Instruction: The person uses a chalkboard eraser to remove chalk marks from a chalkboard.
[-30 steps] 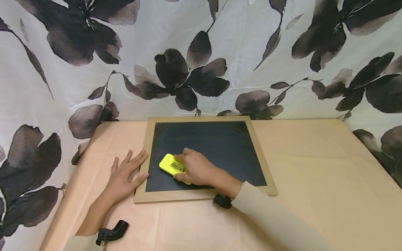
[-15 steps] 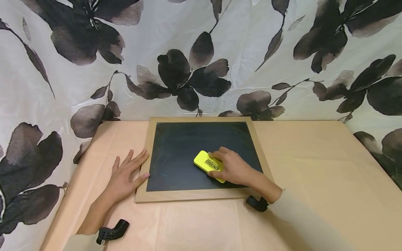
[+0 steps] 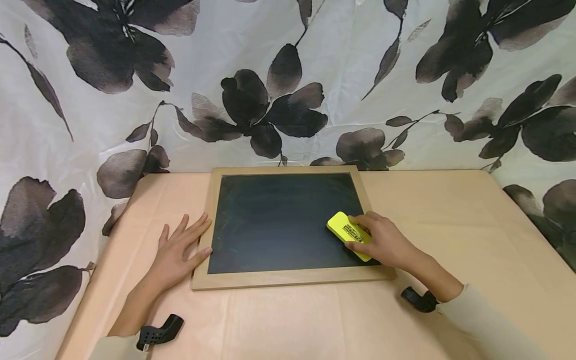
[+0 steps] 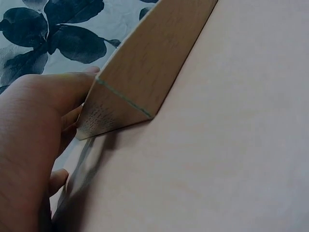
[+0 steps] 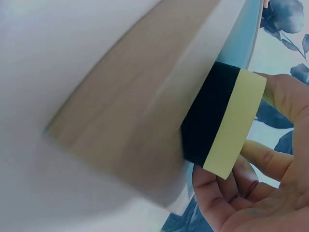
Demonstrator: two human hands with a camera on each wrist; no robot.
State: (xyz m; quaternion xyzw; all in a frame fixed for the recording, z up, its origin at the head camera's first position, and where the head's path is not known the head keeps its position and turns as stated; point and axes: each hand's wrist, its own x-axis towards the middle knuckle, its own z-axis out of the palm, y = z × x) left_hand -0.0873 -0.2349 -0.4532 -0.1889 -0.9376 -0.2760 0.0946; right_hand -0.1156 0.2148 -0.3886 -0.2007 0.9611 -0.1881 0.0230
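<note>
A yellow board eraser (image 3: 347, 231) with black print lies against the right part of a small chalkboard (image 3: 279, 220) in a pale wooden frame. My right hand (image 3: 382, 241) grips it by its edges between thumb and fingers. In the right wrist view the eraser (image 5: 236, 123) shows a dark pad under its yellow body, close to the wooden frame (image 5: 130, 111). Spread across the left side of the frame, my left hand (image 3: 177, 255) rests with straight fingers. The left wrist view shows the left hand (image 4: 34, 125) at the frame's corner (image 4: 116, 106). Faint smudges mark the dark surface.
The chalkboard lies on a pale tan table (image 3: 450, 225), near its back edge. Behind and at both sides hangs a white cloth (image 3: 351, 60) with dark flowers. A black wrist camera (image 3: 160, 332) sits on the left wrist, another black camera (image 3: 419, 300) on the right.
My right hand has slid the eraser rightward across the chalkboard, from its left part to near the right side of the frame. The left hand has stayed in place on the frame.
</note>
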